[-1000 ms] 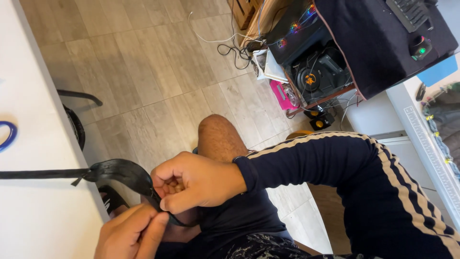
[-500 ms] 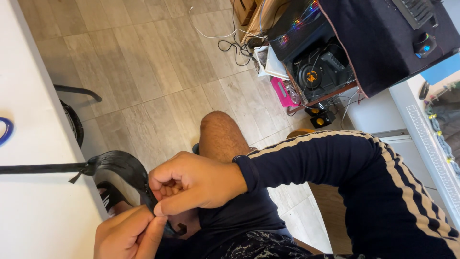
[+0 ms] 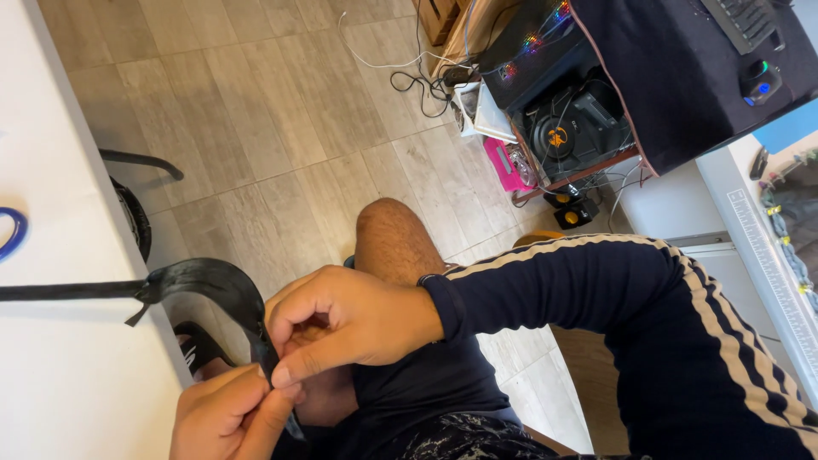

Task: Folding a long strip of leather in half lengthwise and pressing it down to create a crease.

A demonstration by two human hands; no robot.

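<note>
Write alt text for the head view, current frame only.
Both bare hands pinch a flat black strap: the right hand, in a dark sleeve with tan stripes, above the left hand. The strap curves up from the fingers and runs left across a white table. Beyond a bare knee lie grey floor tiles and a lit computer case.

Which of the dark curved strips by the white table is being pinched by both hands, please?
The wide black strap arching from the table edge: the right hand and left hand pinch its lower end. The two thinner black bands further up the edge are untouched.
</note>
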